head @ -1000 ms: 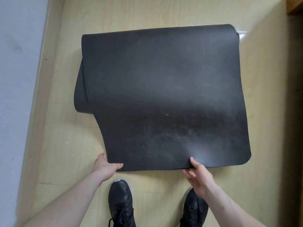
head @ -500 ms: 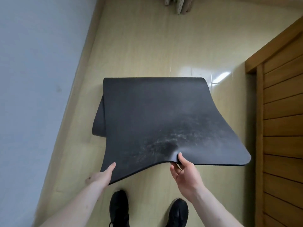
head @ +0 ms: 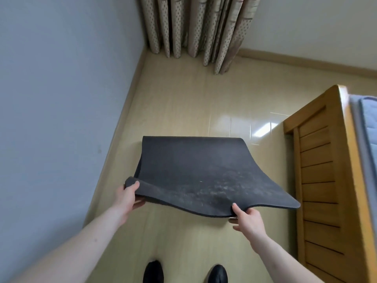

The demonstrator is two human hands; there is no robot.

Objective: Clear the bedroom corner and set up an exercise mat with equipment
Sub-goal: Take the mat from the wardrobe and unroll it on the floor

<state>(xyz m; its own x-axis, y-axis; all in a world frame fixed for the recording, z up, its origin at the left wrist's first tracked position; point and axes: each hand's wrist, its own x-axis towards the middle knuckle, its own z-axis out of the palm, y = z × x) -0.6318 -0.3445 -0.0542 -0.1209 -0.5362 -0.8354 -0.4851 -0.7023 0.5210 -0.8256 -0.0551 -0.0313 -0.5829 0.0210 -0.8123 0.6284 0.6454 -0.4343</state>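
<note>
Evidently the mat is soft and limp rather than stiff: its near edge sags in a wave between the two grips, and the free right-hand corner droops unsupported. It is judged to be fairly light, since it is kept aloft by fingertips alone, and its matte, dusty-looking surface is unlikely to be slippery. A hold at both near corners would be advised, so that the edge is kept taut and the sheet can be drawn out flat; at present the right grip sits inboard of the corner.

The near edge is pinched by the left hand at the left corner, with the thumb on top and the fingers curled beneath. It is likewise pinched by the right hand, thumb above and fingers below. The mat is held above the floor, between the wall and the wooden bed frame, with its far part curving down to a roll that appears to rest on the floor. A curtain hangs in the corner beyond.

Compared with half a second earlier, the near edge has been raised higher, and the left hand, then laid open-fingered against the edge, is now closed on the corner. The view has been tilted up, so that the curtain and corner are revealed.
</note>
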